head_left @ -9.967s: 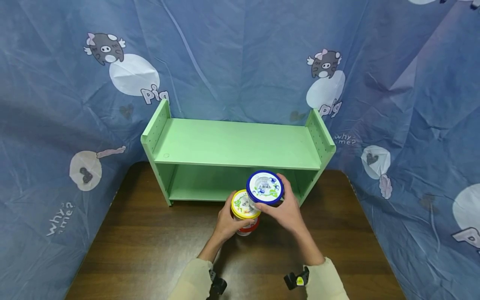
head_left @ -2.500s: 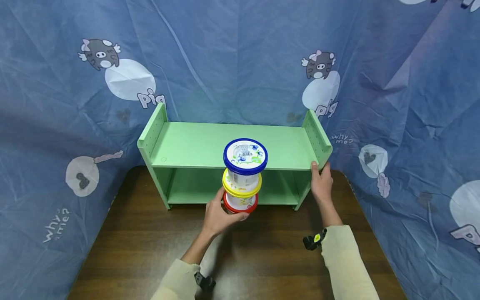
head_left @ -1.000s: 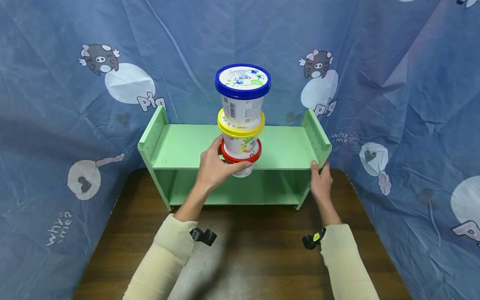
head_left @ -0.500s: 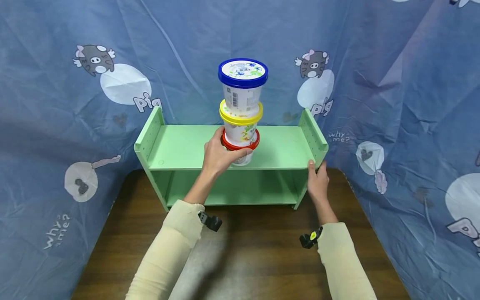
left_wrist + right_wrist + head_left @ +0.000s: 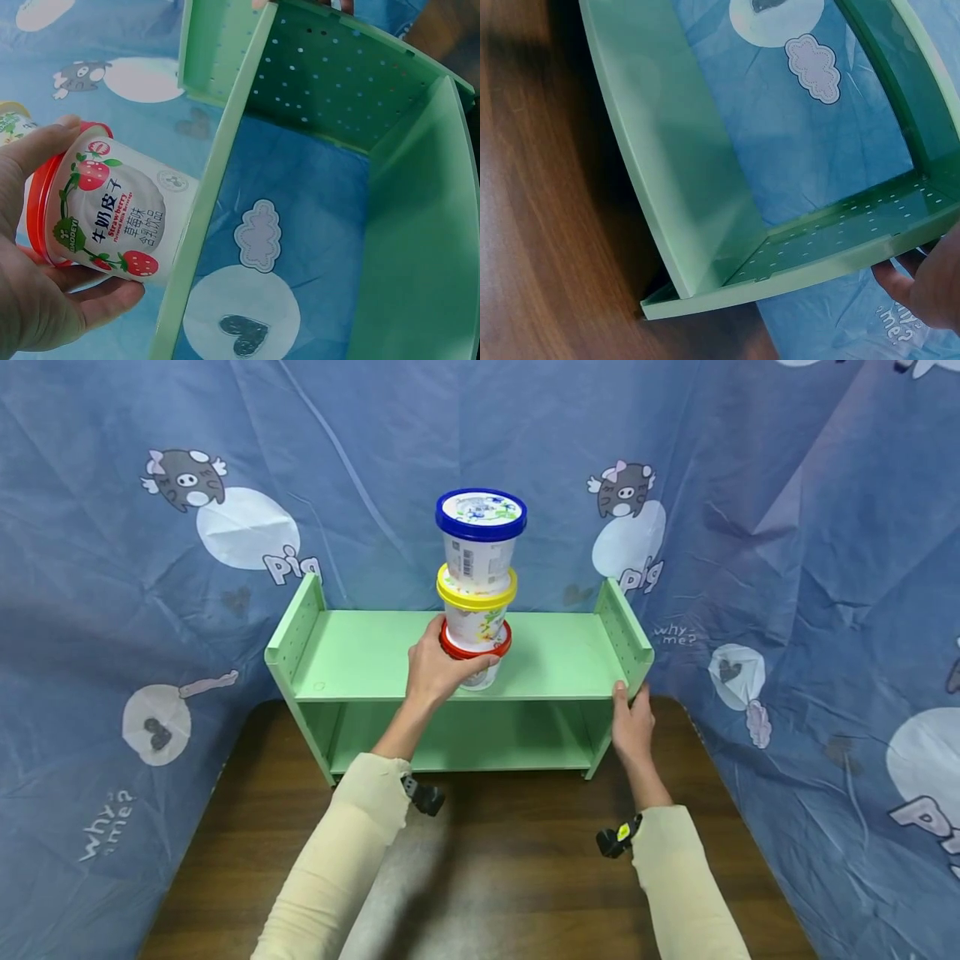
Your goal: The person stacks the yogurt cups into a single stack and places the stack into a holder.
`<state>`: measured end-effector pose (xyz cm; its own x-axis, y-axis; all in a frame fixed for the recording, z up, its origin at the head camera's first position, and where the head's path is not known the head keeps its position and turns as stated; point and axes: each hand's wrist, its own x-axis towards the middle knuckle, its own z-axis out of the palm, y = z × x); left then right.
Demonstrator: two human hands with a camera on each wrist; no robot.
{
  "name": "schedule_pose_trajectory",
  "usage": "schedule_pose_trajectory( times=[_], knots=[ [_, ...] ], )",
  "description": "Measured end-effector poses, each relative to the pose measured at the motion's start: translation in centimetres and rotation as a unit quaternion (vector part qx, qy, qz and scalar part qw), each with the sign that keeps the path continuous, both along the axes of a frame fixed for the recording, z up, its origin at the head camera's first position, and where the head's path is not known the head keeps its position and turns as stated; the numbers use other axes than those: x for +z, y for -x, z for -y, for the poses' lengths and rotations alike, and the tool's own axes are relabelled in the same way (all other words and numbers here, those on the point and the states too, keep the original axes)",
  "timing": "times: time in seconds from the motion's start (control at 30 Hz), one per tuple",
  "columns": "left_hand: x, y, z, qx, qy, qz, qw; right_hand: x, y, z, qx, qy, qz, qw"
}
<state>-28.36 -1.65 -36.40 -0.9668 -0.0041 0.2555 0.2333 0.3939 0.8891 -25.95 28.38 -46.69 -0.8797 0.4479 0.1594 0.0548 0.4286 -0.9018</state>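
Note:
My left hand (image 5: 433, 670) grips the lowest tub of an upright stack, the strawberry milk drink tub (image 5: 124, 206) with a red lid. On it stands a tub with a yellow lid (image 5: 476, 622), and on top a tub with a blue lid (image 5: 480, 558). The stack is over the front part of the upper board of a green two-tier shelf (image 5: 367, 668). In the left wrist view the red-lidded tub's base meets the board's front edge. My right hand (image 5: 632, 724) holds the front of the shelf's right side panel, thumb inside, fingers outside.
The shelf stands on a brown wooden table (image 5: 510, 868), its raised side panels flanking the upper board. A lower board (image 5: 457, 747) runs beneath it. Blue cloth (image 5: 375, 460) with pig prints hangs behind and on both sides.
The right hand let go of the blue-lidded tub and took hold of the shelf's side. The left hand raised the stack from the table to the upper board, moving it slightly farther back lately.

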Motion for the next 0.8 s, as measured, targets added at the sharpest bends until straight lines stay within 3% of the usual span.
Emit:
schedule_pose_trajectory(
  times=[0.53, 0.8],
  knots=[
    [-0.48, 0.15, 0.05, -0.011, -0.013, 0.017, 0.9997, 0.18, -0.12, 0.02, 0.0, -0.002, 0.007, 1.0],
    [-0.53, -0.15, 0.63, -0.027, -0.009, 0.051, 0.9983, 0.16, -0.17, -0.04, 0.002, -0.01, 0.006, 0.9999]
  ],
)
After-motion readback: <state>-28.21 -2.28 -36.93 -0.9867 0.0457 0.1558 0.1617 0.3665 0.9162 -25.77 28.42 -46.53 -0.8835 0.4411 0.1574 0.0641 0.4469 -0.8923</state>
